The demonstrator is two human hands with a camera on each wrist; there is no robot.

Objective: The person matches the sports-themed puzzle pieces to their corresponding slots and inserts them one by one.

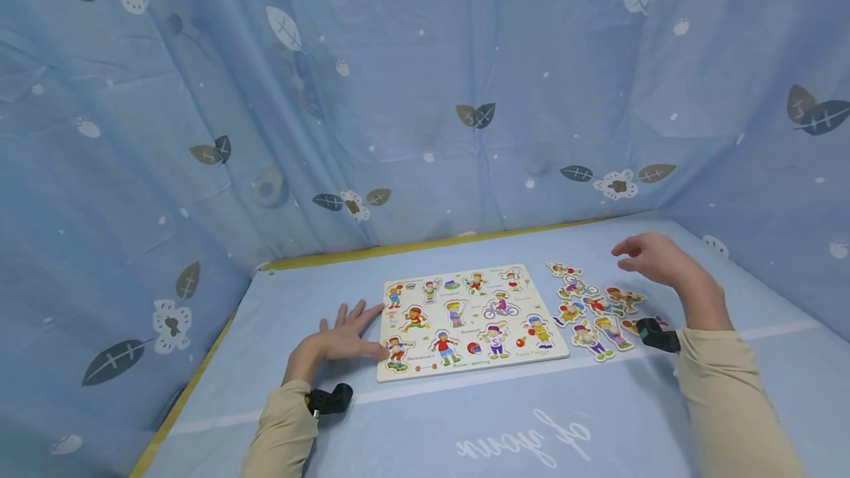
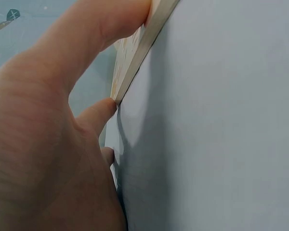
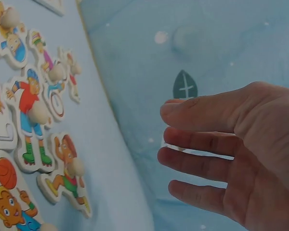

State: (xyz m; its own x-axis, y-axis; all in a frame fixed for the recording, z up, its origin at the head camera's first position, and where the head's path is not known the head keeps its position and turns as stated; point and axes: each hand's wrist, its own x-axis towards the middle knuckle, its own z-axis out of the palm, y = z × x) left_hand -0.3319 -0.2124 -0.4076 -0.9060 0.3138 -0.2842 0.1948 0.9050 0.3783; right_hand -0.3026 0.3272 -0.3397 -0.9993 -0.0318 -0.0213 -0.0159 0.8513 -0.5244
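Blue leaf-print curtains (image 1: 425, 94) close in around the pale blue tabletop (image 1: 465, 419) where I work. My left hand (image 1: 345, 338) lies flat with fingers spread, its fingertips (image 2: 103, 108) pressed against the near left edge of the wooden puzzle board (image 1: 473, 319); the left wrist view shows my thumb touching the board's thin rim. My right hand (image 1: 654, 257) hovers above the table with fingers relaxed and slightly apart, holding nothing. Just below and left of that hand lie the loose cut-out figure pieces (image 1: 594, 308), spread between it and the board's right edge. In the right wrist view, a roller-skater piece (image 3: 31, 120) sits near my fingertips.
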